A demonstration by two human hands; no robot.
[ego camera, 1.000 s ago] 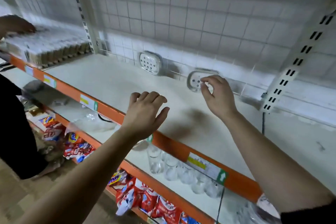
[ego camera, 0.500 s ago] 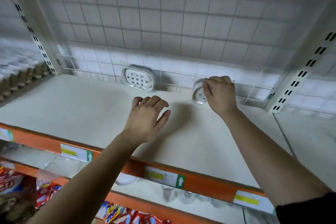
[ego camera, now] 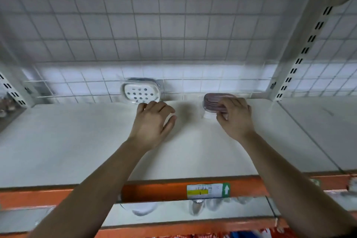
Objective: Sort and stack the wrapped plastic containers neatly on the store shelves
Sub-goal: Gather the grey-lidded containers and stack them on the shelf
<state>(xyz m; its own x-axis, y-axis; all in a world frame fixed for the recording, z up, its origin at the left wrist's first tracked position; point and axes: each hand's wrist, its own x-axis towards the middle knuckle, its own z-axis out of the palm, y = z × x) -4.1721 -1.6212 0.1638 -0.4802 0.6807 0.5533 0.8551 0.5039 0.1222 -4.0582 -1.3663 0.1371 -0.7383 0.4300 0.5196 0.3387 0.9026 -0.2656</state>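
A white container (ego camera: 142,92), oval with rows of round holes in its face and a shiny wrap around it, stands on edge at the back of the pale shelf (ego camera: 77,141) and leans against the wire grid (ego camera: 173,25) behind it. Everything else is placed from that white container.

To its right, well apart along the same back edge, is a mauve container (ego camera: 213,100) with a ribbed oval top over a pale base. The right hand (ego camera: 234,118) has it in its grip: the fingers curl over the top at the far end and the thumb presses in from the near side. Whether its base is flat on the shelf cannot be told, as the hand covers part of it.

Just in front of the white container, slightly to its right, is the left hand (ego camera: 152,123), palm down over the shelf, fingers loosely bent, its grip released and holding nothing. The knuckles come close to the container's lower rim, but contact cannot be made out.

Far to the right of the white container a slotted upright (ego camera: 301,54) rises. Well in front of it runs the orange rail (ego camera: 154,189) of the shelf edge, carrying a price label (ego camera: 207,189) with a green arrow. Below that rail, blurred clear glasses (ego camera: 197,206) stand on a lower shelf
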